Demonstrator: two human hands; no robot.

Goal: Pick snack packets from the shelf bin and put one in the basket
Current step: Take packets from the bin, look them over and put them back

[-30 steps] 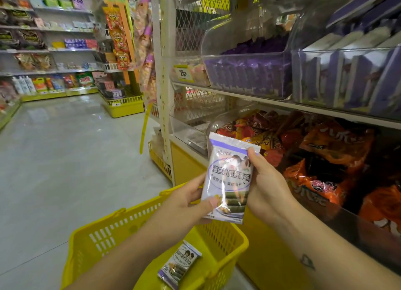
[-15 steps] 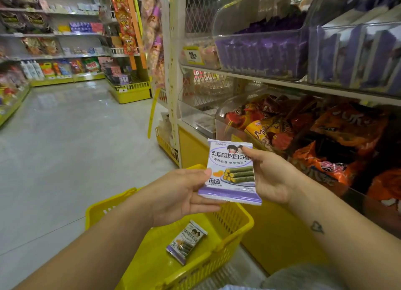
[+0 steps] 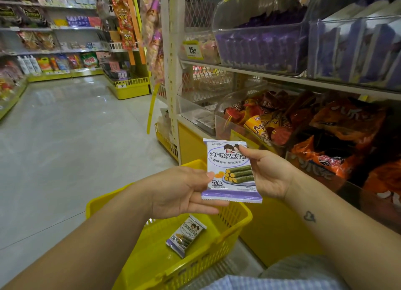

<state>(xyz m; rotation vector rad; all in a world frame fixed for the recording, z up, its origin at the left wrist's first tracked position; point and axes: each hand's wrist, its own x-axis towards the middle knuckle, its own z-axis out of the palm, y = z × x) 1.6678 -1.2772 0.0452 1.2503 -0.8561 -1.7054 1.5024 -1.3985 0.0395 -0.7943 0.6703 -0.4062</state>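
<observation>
A white and purple snack packet with green rolls pictured on it is held upright above the yellow basket. My left hand pinches its lower left edge between thumb and fingers. My right hand grips its right side, thumb on the front near the top. A second packet of the same kind lies inside the basket. Above and to the right, a clear shelf bin holds purple packets.
A lower clear bin on the right holds orange and red snack bags. The yellow shelf base runs beside the basket. The grey aisle floor opens to the left, with shelves at the back.
The packet has come down from in front of the lower bin to just over the basket and turned face up toward me. Both hands kept hold of it.
</observation>
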